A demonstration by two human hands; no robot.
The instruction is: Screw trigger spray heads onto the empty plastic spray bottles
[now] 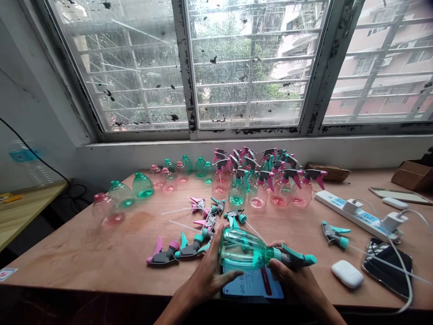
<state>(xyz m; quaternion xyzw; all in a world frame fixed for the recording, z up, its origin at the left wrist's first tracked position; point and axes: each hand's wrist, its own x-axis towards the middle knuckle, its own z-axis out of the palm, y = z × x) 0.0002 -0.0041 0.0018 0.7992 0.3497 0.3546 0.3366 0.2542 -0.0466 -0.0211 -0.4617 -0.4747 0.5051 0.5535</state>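
My left hand [208, 271] wraps around the body of a teal clear spray bottle [241, 250] that lies sideways above the near table edge. My right hand [292, 275] grips its neck and grey-teal trigger head [297, 258]. Under the bottle lies a lit phone [253, 283] with a white screen. Loose trigger heads with dip tubes [194, 234] lie just left and beyond. A single teal trigger head [333, 234] lies to the right.
Finished pink and teal spray bottles [264, 183] crowd the table's back centre; capless bottles [142, 185] stand at the back left. A power strip [358, 212], a white earbud case [347, 274], a dark phone [387, 266] and cables occupy the right. A cardboard box [414, 174] sits far right.
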